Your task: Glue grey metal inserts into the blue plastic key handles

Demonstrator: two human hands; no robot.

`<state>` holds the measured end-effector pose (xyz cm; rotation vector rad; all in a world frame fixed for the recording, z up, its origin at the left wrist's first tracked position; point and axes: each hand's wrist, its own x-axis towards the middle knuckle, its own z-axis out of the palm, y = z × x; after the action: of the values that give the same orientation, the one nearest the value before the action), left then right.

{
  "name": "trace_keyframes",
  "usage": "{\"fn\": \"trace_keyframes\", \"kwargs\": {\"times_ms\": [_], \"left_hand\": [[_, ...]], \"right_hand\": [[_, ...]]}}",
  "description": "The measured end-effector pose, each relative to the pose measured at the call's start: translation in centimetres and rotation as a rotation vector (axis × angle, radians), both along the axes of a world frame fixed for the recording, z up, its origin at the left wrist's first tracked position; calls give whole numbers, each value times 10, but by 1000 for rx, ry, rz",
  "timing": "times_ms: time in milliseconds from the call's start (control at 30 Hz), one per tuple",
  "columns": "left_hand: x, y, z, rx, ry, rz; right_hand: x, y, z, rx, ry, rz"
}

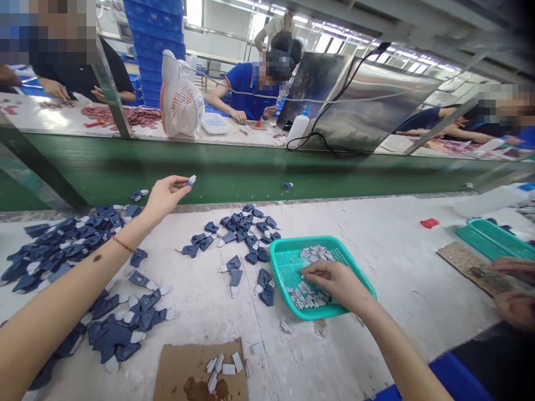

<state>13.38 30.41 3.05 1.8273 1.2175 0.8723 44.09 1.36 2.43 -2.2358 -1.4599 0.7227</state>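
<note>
My left hand (pixel 164 196) reaches out over the green belt's near edge, pinching a small dark-blue piece with a white tip (pixel 191 181). Inside the teal plastic basket (pixel 279 268), my right hand (pixel 334 279) has its thumb and fingers pressed together over small light-grey pieces (pixel 307 295). What lies between those fingertips is too small to make out. Beneath my left forearm spreads a large pile of dark-blue pieces with white tips (pixel 62 245). A smaller cluster of blue pieces (pixel 240 225) lies left of the basket.
Cardboard (pixel 175 367) with a brown smear and several grey strips (pixel 228 368) lies at the front. The green belt (pixel 225 172) runs across, carrying a few blue pieces (pixel 287 186). At right, a co-worker's hands (pixel 516 278) are near another cardboard sheet (pixel 468 262). Other people work across the belt.
</note>
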Motion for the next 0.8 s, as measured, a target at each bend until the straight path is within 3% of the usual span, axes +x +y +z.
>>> {"fn": "trace_keyframes", "kwargs": {"times_ms": [200,467,667,800], "left_hand": [[-17,-70,17,-296,-239,-118],[-42,-137,45,-777,-507,-120],[-71,-187,38,-889,-651,-179],[-89,-223,22,-881,-720,-96]], "right_hand": [[-3,-4,2,53,-35,-51],[-11,-5,-4,98,-166,-17],[-20,-4,0,177,-226,-10],[-63,-19,15,263,-190,38]]}}
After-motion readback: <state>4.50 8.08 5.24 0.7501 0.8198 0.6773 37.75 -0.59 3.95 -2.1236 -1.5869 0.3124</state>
